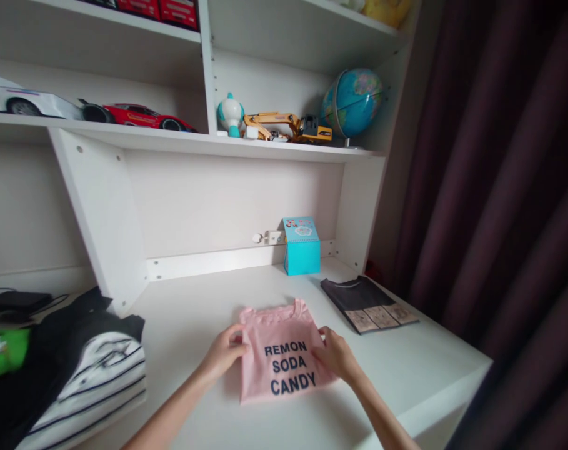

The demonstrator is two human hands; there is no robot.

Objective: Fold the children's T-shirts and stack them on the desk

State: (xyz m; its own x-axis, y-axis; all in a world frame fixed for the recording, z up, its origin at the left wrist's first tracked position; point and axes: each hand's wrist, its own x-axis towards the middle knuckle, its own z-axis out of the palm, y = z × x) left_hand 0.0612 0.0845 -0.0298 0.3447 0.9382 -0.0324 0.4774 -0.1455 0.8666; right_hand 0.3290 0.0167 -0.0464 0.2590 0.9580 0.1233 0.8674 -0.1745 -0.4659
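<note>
A pink shirt (pixel 279 337) with dark lettering, folded into a rough rectangle, is at the middle front of the white desk (pixel 190 350). My left hand (pixel 228 351) pinches its left edge between thumb and fingers. On the opposite side, my right hand (pixel 334 353) grips the right edge, thumb on top of the cloth. The shirt's neckline faces the back of the desk. To the right lies a folded dark shirt (pixel 353 300) with a beige printed panel, apart from both hands.
At left are a heap of dark clothing (pixel 54 350), a black-and-white striped garment (pixel 100 381) and a green item (pixel 7 353). A turquoise desk calendar (pixel 303 253) stands at the back near a wall socket (pixel 275 237). Overhead, a shelf (pixel 274 147) bears toys and a globe (pixel 358 103). Dark curtains (pixel 499 187) hang right.
</note>
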